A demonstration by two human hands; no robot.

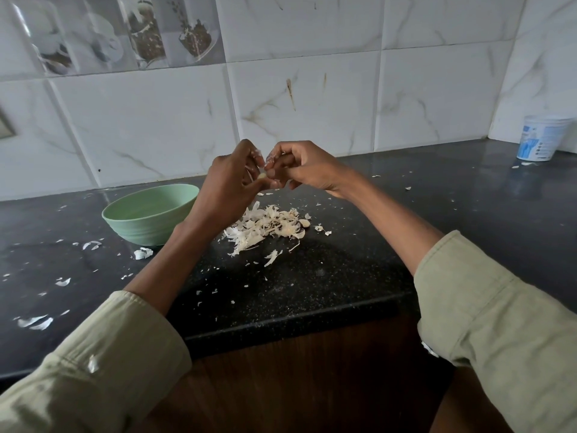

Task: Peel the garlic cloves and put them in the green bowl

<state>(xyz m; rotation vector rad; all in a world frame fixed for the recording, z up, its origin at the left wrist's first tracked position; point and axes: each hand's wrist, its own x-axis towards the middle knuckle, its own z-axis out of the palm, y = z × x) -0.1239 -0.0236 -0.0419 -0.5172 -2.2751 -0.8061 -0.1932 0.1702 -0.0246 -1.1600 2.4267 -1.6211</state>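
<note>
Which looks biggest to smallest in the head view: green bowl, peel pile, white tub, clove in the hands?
1. Bowl and peel pile: alike in spread, no ranking.
2. White tub: looks smaller, but it stands farther back, so unsure.
3. Clove: smallest, pinched between left hand and right hand.

— What sort of place is this?
— A home kitchen: marble-look wall tiles (306,98), some printed with spice jars (146,32), a black speckled stone desk (312,276), garlic skins (265,226) strewn about.
</note>
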